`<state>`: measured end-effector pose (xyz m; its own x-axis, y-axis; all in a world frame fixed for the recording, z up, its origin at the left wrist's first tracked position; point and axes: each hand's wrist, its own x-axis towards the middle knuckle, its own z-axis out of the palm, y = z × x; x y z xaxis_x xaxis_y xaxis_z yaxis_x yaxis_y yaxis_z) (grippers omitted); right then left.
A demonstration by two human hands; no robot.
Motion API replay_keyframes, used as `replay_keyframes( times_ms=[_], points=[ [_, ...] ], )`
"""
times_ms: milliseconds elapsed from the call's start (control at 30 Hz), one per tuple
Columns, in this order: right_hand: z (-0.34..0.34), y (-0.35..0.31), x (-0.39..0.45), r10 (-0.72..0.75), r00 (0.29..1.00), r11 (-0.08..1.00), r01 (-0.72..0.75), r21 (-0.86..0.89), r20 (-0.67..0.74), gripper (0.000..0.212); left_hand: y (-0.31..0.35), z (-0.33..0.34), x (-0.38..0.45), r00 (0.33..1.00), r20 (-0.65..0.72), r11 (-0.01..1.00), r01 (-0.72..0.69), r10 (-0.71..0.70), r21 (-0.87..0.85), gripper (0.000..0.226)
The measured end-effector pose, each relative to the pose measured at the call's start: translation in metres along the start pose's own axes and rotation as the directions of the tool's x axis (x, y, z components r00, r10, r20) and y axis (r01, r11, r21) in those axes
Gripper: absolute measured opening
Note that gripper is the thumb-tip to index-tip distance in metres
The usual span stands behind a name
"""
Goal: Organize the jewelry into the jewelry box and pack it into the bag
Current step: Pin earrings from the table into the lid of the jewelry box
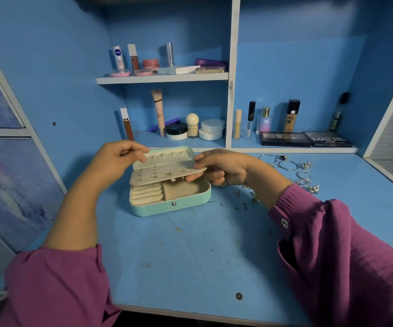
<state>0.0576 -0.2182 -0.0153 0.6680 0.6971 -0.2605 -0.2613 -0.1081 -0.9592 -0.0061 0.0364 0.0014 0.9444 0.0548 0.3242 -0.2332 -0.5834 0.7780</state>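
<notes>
Okay, mint-green jewelry box (170, 207) sits open on the blue desk (190, 256), roughly centre, snap button facing me. My left hand (117, 161) pinches the left edge of the beige earring panel (167, 172), thumb on top, fingers curled behind. My right hand (221, 168) pinches the panel's right edge, thumb above, fingers underneath. The panel is lifted and tilted over the box base, between lid (167, 155) and tray. Several small stud earrings (154, 173) are pinned through the panel. Below it, ring rolls (147, 193) fill the left compartment; a beige compartment (181, 190) lies to their right. Loose silver jewelry (290, 171) – hoops, rings, spiky pieces – lies on the desk right of the box, past my right wrist. Tiny pieces (240, 205) are scattered just in front of that wrist. Purple sleeves (346, 253) cover both forearms. Cosmetics (200, 129) line the shelves behind; two eyeshadow palettes (306, 138) lie flat at right.
</notes>
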Motion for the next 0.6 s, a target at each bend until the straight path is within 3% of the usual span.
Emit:
replay_keyframes(
  times_ms=[167, 367, 600],
  points=[
    [0.004, 0.0, 0.002, -0.096, 0.992, 0.994, 0.1, 0.043, -0.084, 0.013, -0.021, -0.012, -0.008, 0.997, 0.035, 0.997, 0.067, -0.066, -0.034, 0.047],
    [0.007, -0.005, -0.001, -0.185, 0.958, 0.968, 0.216, 0.127, -0.218, 0.022, -0.032, -0.012, -0.005, 0.991, 0.019, 0.976, 0.13, -0.129, -0.175, 0.044],
    [0.004, -0.005, -0.004, -0.252, 0.927, 0.957, 0.282, 0.071, -0.278, 0.018, -0.038, -0.003, -0.004, 0.986, -0.076, 0.949, 0.122, -0.15, -0.29, 0.017]
  ],
)
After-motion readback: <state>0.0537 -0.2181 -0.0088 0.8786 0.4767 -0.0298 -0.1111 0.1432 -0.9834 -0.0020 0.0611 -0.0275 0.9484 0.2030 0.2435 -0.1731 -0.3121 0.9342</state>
